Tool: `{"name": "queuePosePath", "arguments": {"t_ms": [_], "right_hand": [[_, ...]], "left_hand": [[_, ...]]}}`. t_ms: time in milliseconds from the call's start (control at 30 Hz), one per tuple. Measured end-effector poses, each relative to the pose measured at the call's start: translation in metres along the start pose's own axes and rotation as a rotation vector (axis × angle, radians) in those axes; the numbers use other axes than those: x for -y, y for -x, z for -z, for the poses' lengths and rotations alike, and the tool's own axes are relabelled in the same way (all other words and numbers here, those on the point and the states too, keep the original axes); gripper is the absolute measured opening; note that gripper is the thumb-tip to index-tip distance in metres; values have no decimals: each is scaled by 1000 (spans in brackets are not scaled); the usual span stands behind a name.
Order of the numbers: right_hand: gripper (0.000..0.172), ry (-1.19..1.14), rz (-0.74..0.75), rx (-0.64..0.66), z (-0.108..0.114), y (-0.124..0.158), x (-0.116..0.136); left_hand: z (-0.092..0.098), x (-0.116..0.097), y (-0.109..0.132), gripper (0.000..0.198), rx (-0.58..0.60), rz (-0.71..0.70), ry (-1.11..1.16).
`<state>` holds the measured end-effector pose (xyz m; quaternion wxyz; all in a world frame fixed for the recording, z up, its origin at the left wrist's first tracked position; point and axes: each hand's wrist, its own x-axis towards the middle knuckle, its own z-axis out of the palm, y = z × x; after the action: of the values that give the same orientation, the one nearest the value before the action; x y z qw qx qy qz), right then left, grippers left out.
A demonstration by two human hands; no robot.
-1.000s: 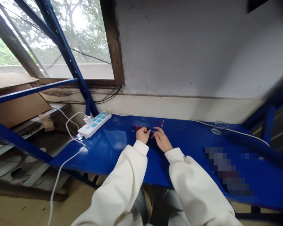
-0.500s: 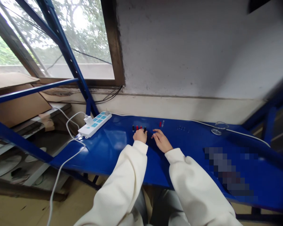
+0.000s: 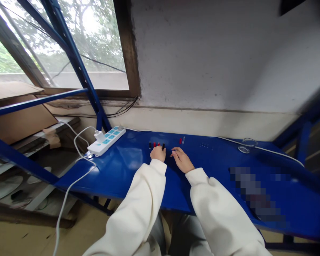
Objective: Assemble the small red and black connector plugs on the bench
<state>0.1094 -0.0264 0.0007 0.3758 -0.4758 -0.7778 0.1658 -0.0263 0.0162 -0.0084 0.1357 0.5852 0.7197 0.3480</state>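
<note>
Near the middle of the blue table (image 3: 133,177), my left hand (image 3: 158,153) has its fingers bent beside a row of small upright pieces. A black piece (image 3: 150,145) and a red piece (image 3: 154,144) stand beyond it, and another black piece (image 3: 163,145) is at its fingertips. Whether it grips anything is too small to tell. To its right, my right hand (image 3: 182,159) has its fingers drawn together around something tiny that I cannot make out. Farther back are a red piece (image 3: 180,140) and a clear piece (image 3: 184,140).
A white power strip (image 3: 106,141) with a plug and cable lies at the left. Small clear pieces (image 3: 204,145) are right of centre. Two clear round items (image 3: 244,149) sit at the back right, with a blurred-out object (image 3: 253,190) nearer me.
The view has shifted very slightly. My right fingers have closed a little; my left hand has barely moved.
</note>
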Motion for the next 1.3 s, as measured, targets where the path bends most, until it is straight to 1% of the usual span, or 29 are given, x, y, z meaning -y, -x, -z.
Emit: {"name": "queuePosePath", "arguments": {"t_ms": [167,233,433,567,733,833,900,967,1033,1133,1200,1300], "right_hand": [[40,-10,21,-7,0,-1,0],[39,-10,30,-13,0,-1,0],[37,17,37,-28,0,0,0],[37,84,1,-80,0,0,-4],[35,202,-140,-198,-2,-3,-14],[27,235,-231,-259,-2,-6,-24],[24,246,-304,-281,-2,-8,-29],[25,285,-399,-269,0,-12,-33],[28,350,-488,-225,2,-18,-35],[35,448,-576,-158,4,-29,-38],[39,486,-625,-146,6,-38,-40],[42,484,-682,-144,5,-49,-45]], "left_hand": [[6,-6,2,24,102,15,-194],[8,-7,2,26,123,16,-236],[6,-6,1,28,127,3,-258],[7,-7,2,28,124,-4,-249],[13,-7,5,27,126,-5,-244],[16,-7,7,28,116,-17,-252],[16,-8,10,30,97,-50,-246],[14,-10,14,34,90,-117,-222],[10,-13,18,37,106,-210,-183],[4,-17,25,35,142,-326,-142],[1,-18,28,33,143,-331,-141],[-1,-18,29,33,119,-279,-143]]}}
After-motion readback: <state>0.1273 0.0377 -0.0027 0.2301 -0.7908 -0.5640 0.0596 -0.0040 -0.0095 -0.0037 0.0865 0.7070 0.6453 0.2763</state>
